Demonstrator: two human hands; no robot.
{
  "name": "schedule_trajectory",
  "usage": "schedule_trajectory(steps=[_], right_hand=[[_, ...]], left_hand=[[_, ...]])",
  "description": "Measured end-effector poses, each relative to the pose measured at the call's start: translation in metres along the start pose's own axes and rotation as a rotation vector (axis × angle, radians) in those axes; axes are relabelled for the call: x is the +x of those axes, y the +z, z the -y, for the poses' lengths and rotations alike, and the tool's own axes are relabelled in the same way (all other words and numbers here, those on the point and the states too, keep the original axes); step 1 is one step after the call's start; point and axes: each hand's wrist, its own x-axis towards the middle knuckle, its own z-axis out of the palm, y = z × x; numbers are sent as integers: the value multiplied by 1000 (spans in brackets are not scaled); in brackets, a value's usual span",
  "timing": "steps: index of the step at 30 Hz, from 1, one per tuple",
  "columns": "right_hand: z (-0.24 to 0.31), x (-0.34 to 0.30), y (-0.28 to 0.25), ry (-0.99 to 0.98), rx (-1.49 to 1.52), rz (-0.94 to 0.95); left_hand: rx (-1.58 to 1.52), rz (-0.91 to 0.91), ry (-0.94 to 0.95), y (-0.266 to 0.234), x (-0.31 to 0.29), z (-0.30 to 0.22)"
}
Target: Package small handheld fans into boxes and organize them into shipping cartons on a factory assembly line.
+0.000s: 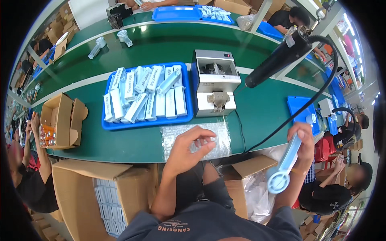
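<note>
My right hand (303, 138) is closed round the handle of a light blue handheld fan (284, 162), whose round slotted head hangs down toward me. My left hand (191, 146) is empty, its fingers loosely bent and apart from the thumb, above a sheet of bubble wrap (169, 136) on the green bench. Just beyond that hand stands a small metal-and-white screw feeder (217, 86). To its left, a blue tray (146, 124) holds a heap of slim white and light blue boxes (138, 106).
A black electric screwdriver (279, 58) hangs at the right on its cable. Open cartons (88, 172) stand below the bench edge, and a small carton (60, 120) sits on its left. Two light blue fans (96, 47) lie on the green conveyor (161, 44). A blue tray (297, 106) sits at right. Co-workers are on both sides.
</note>
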Motion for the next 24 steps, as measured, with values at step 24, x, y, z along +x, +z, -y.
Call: schedule_trajectory(steps=[24], right_hand=[[-232, 538, 39, 306, 763, -372]], left_hand=[[355, -67, -171, -16, 3, 35]])
